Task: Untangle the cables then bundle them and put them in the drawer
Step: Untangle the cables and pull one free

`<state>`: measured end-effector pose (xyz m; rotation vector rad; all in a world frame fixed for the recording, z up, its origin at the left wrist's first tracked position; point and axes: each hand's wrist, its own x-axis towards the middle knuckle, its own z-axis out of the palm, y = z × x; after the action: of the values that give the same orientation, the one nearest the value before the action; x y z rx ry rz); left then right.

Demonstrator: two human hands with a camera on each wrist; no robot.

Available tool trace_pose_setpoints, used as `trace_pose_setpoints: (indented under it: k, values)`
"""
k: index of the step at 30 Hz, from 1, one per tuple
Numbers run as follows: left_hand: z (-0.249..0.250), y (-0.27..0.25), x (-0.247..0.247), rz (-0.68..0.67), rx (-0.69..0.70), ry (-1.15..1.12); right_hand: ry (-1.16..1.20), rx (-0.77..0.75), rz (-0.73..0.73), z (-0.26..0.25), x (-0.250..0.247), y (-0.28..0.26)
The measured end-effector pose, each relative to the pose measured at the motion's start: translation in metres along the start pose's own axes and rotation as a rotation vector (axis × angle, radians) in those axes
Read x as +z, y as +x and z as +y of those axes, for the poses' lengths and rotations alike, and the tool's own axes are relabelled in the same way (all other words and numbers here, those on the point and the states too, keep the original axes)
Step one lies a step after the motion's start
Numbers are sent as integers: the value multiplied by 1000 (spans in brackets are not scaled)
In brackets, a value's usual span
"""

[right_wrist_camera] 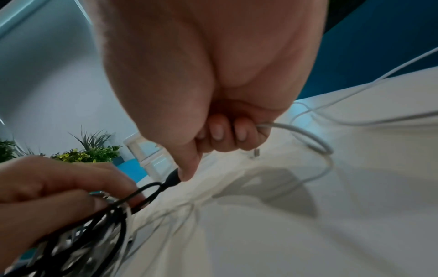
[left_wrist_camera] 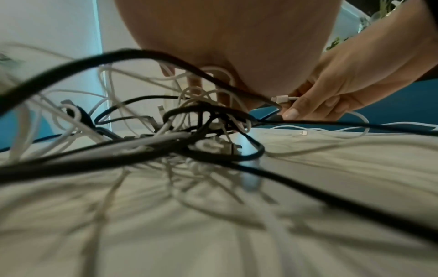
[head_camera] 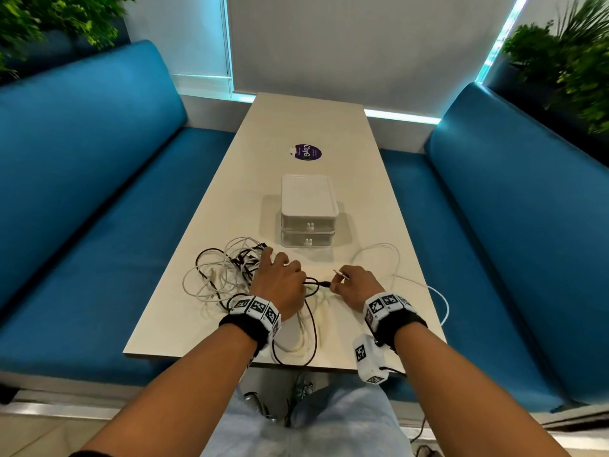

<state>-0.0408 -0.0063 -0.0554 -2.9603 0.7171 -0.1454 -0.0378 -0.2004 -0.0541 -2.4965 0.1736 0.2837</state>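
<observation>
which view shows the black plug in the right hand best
The right wrist view: the black plug sits sharp and close, pinched at the right hand's thumb tip. The head view shows it small between both hands; the left wrist view shows only a dark, partly hidden end.

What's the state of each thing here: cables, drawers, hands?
cable tangle: still knotted, black and white mixed, on the table
white cable: loose loop lying apart on the right, one end in the right hand
black cable end: pinched by the right hand
upper drawer: closed
lower drawer: closed
left hand: resting on the tangle, fingers among the cables
right hand: gripping both cable ends
</observation>
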Motion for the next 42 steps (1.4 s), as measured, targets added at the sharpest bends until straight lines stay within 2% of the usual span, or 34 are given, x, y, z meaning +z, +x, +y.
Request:
trace_pose_setpoints:
  k: [4,6,8,12,17,20,23,26,29,31,35,39,42]
  values:
    - [16,5,-12,39,-71,-42,62,-54,-11,3,-7,-6]
    - [23,12,-14,81,-47,-74,85,-80,-7,2,-6,-7]
    - [28,18,-9,68,23,-124,94,-90,-3,3,-6,-7]
    - [24,16,6,-19,26,-120,75,-65,-3,10,-15,-8]
    - [19,7,13,-11,12,-38,87,-30,-48,24,-30,-6]
    - [23,9,9,1,-13,-69,171,-4,25,20,-25,-3]
    - [24,6,8,14,-40,-91,246,110,87,17,-18,0]
    - [23,3,9,20,-65,-96,226,184,39,11,-9,-4]
    - [24,5,10,13,-61,-113,229,154,-18,-1,1,-5]
    - [27,6,11,-1,-8,-135,240,115,-40,-10,7,-4]
    - [29,6,14,-6,84,-178,132,68,-25,-20,14,-2]
    - [24,6,15,1,69,-141,-139,68,-39,-19,14,-6]
    - [17,6,17,-6,50,-84,-246,98,7,-6,4,-4]
